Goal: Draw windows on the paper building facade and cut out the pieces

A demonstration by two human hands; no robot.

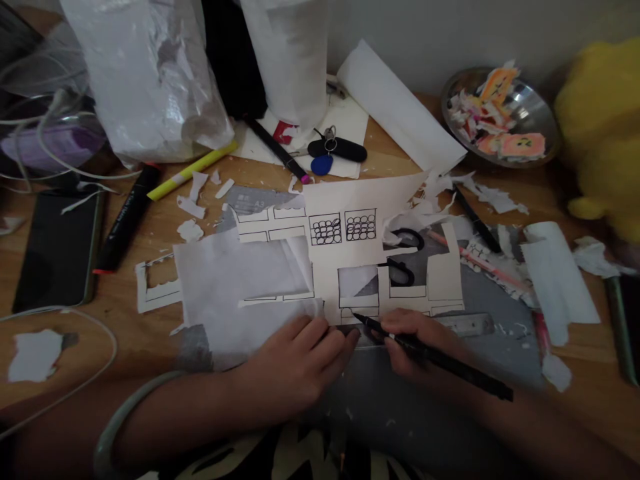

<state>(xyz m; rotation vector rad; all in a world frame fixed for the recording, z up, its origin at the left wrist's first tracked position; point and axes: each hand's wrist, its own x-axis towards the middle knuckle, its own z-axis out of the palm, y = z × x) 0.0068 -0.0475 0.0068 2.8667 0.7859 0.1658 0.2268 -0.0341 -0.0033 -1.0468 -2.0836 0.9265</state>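
Note:
A white paper cutout (327, 273) with window-like openings and black drawn lines lies on the grey cutting mat (430, 387). Two drawn boxes on it are filled with small circles. My left hand (305, 353), its fingers bent together, grips the cutout's lower edge. Between the fingers of my right hand (415, 337) is a black pen (450, 363), whose tip meets the strip below the square opening. Scissors (403, 270) with black handles lie partly under the cutout. A loose white sheet (225, 280) shows at its left side.
Paper scraps (190, 230) litter the wooden table. A metal bowl (543, 120) holds coloured scraps at the back right. Keys (330, 147), a yellow marker (193, 172), a black marker (127, 217) and a phone (57, 247) lie around. A white cable (107, 327) curves at left.

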